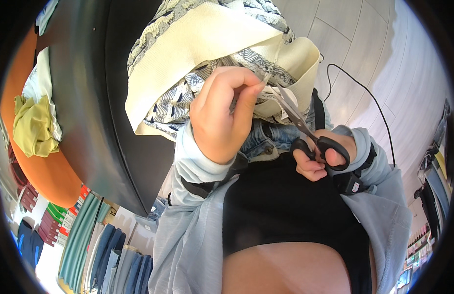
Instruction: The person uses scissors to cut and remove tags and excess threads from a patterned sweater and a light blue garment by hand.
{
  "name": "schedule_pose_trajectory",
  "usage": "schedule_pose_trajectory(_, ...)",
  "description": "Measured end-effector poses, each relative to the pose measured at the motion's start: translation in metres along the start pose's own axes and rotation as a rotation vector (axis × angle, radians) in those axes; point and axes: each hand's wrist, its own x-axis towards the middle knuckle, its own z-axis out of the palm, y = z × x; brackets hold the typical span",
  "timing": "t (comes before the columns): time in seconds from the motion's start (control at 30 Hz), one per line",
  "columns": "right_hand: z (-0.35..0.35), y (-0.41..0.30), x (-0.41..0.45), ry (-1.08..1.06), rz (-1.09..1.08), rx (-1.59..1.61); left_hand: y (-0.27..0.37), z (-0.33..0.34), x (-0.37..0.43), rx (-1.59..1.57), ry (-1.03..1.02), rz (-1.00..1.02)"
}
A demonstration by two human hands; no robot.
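Before me a patterned knit garment [175,106] with a wide cream ribbed band [197,35] lies across my lap and the edge of a black seat. Between thumb and fingertips, my left hand [223,106] pinches a small pale bit [266,77], perhaps a thread end or label, at the garment's inner side. Black-handled scissors [298,117] are in my right hand [317,158], with thumb and fingers through the loops. Their blades are slightly apart, and the tips lie close to the pinched bit. A white label [286,95] shows partly behind the blades.
The black leather-like seat [138,161] stands to the left. Past it, olive-yellow cloth [35,125] rests on an orange surface [59,180]. Folded trousers [105,250] stand in rows at lower left. A black cable [376,95] crosses the plank-patterned floor [344,40].
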Motion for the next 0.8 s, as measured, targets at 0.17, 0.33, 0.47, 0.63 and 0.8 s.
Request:
schedule_pose_trajectory(0.17, -0.0001, -0.0004, 0.0013, 0.05, -0.025, -0.018, -0.001, -0.0017, 0.0017, 0.049, -0.073, 0.177)
schedule_pose_trajectory(0.33, -0.0002, -0.0016, 0.0029, 0.071, -0.023, -0.033, 0.0, -0.0025, 0.0006, 0.046, -0.081, 0.174)
schedule_pose_trajectory(0.47, -0.0005, -0.0012, 0.0035, 0.077, -0.033, -0.019, -0.0005, -0.0045, 0.0009, 0.064, -0.104, 0.202)
schedule_pose_trajectory(0.63, -0.0003, 0.0006, 0.0024, 0.068, -0.041, -0.019, -0.0018, -0.0032, -0.0016, 0.013, -0.083, 0.157)
schedule_pose_trajectory(0.8, -0.001, 0.0008, 0.0023, 0.058, -0.036, -0.042, -0.0028, -0.0036, -0.001, 0.002, -0.078, 0.16)
